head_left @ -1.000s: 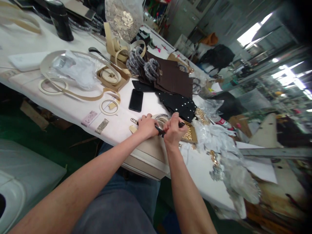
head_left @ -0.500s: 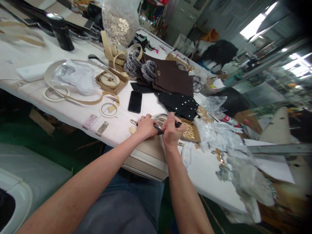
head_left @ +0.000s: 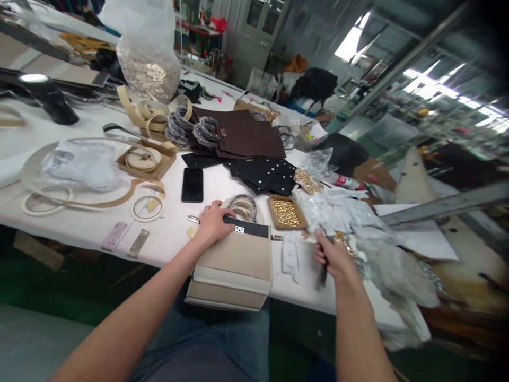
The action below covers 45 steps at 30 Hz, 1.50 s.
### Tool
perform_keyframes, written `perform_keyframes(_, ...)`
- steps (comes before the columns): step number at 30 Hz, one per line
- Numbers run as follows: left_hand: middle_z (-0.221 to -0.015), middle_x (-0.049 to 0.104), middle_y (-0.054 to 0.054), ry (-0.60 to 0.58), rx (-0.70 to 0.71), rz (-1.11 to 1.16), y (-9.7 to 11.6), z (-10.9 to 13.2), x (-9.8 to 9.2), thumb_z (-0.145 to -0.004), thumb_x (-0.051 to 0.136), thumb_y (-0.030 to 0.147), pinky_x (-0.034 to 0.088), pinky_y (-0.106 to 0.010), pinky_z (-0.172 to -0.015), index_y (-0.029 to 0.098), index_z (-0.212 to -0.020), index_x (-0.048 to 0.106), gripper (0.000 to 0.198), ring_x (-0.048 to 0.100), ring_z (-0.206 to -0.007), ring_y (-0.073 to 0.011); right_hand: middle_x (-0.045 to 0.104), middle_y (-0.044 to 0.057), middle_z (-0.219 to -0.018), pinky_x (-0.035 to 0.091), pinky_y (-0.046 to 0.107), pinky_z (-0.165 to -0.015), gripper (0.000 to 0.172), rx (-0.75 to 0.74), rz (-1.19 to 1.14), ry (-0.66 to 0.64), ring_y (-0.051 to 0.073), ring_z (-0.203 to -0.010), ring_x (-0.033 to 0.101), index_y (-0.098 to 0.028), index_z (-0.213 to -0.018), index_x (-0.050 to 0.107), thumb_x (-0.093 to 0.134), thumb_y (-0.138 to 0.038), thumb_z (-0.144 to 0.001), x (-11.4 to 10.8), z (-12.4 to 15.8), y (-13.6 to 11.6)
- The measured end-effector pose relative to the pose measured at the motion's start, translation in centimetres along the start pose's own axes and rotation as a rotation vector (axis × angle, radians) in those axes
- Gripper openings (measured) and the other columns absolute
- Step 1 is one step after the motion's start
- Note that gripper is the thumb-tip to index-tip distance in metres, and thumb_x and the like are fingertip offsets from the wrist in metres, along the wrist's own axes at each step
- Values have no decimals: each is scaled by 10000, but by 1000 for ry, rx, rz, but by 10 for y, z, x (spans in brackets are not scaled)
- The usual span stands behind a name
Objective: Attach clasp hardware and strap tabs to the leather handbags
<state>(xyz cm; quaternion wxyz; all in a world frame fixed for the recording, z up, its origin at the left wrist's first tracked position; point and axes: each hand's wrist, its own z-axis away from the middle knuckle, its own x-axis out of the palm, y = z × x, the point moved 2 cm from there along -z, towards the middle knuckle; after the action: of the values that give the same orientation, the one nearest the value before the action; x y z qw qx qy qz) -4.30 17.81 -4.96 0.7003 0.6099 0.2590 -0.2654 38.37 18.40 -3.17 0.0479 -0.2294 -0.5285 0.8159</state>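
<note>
A beige handbag (head_left: 234, 257) with a black top strip and a small silver metal plate (head_left: 239, 229) rests at the table's front edge, against my lap. My left hand (head_left: 216, 223) grips its top edge at the left, fingers closed over the black strip. Metal strap ends stick out at both top corners. Off to the right, over the table, my right hand (head_left: 336, 257) is closed round a dark slim tool (head_left: 323, 275), smeared by motion, its kind unclear. A small cardboard box of gold-coloured studs (head_left: 286, 213) and a ring-shaped wrapped handle (head_left: 243, 206) lie just behind the bag.
A phone (head_left: 192, 184), tape rolls (head_left: 148, 209) and a carton with coiled strap (head_left: 146, 160) lie left. Brown leather panels (head_left: 246, 135) and black studded pieces (head_left: 270, 174) lie behind. Plastic bags (head_left: 389, 265) crowd the right. A large bag of metal parts (head_left: 149, 74) stands at the back.
My right hand has left the bag's top edge and moved right with the dark tool, uncovering the silver plate. My left hand stays on the bag. The view has shifted.
</note>
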Motion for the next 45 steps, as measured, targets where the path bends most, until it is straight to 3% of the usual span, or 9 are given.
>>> perform_keyframes(4,-1642,533,-48,-11,1,5,0,1,-1,-811,854,357,424,-577,-1269,430,-1203,876,399,534,-1474,-403,688,128,-789,541,422,-664,461,-232,517,293,289,-740,648,-212,-861,650,756,-658,-910,-9,-8,17)
perform_keyframes(9,-1656,529,-48,-12,6,-4,2,2,-3,-813,863,358,415,-568,-1294,416,-1217,874,409,522,-1502,-399,661,306,-1390,458,578,-1107,611,-788,718,687,447,-1322,596,-106,-1361,716,682,-591,-991,20,56,3)
perform_keyframes(11,-1652,534,-53,-15,32,-3,2,2,-3,-825,857,359,421,-570,-1293,407,-1232,871,409,525,-1504,-398,740,214,-1221,517,490,-1010,543,-785,596,539,364,-1109,685,-166,-1331,743,690,-602,-1013,43,93,5)
perform_keyframes(15,-1628,550,-77,-1,81,4,2,4,-4,-843,842,336,428,-570,-1290,379,-1257,869,417,544,-1494,-387,764,58,-858,526,382,-715,556,-440,408,41,270,-715,685,-254,-1184,776,916,-648,-817,92,136,20)
perform_keyframes(19,-1574,591,-95,34,132,27,0,6,-3,-846,841,311,427,-560,-1291,340,-1289,855,444,564,-1473,-367,802,71,-852,552,372,-686,630,-223,251,-103,298,-767,743,-230,-1076,799,1029,-631,-648,111,133,26)
perform_keyframes(24,-1528,611,-117,133,184,52,6,10,-2,-874,819,287,440,-524,-1277,291,-1426,766,555,585,-1435,-329,852,140,-1170,645,397,-860,610,-74,-197,-486,328,-1010,814,-165,-1208,825,978,-575,-783,127,130,24)
perform_keyframes(31,-1726,414,-165,390,207,-181,34,36,-25,-878,861,342,382,-623,-1276,291,-1557,608,727,390,-1595,-427,851,149,-1189,651,417,-913,576,-303,-195,-419,351,-1061,805,-159,-1217,857,910,-622,-879,134,129,31)
perform_keyframes(39,-1650,511,-132,480,283,-85,40,93,-39,-965,768,272,420,-603,-1246,314,-1385,682,431,468,-1557,-393,860,143,-1129,668,452,-898,563,-258,-364,-413,359,-1001,816,-174,-1128,875,987,-608,-788,124,133,44)
perform_keyframes(45,-1671,504,-165,531,436,31,55,160,-50,-970,801,293,406,-651,-1266,332,-1500,605,566,479,-1560,-429,863,146,-1100,706,567,-833,564,-131,-542,-382,415,-924,841,-229,-1118,857,1014,-589,-713,92,171,41)
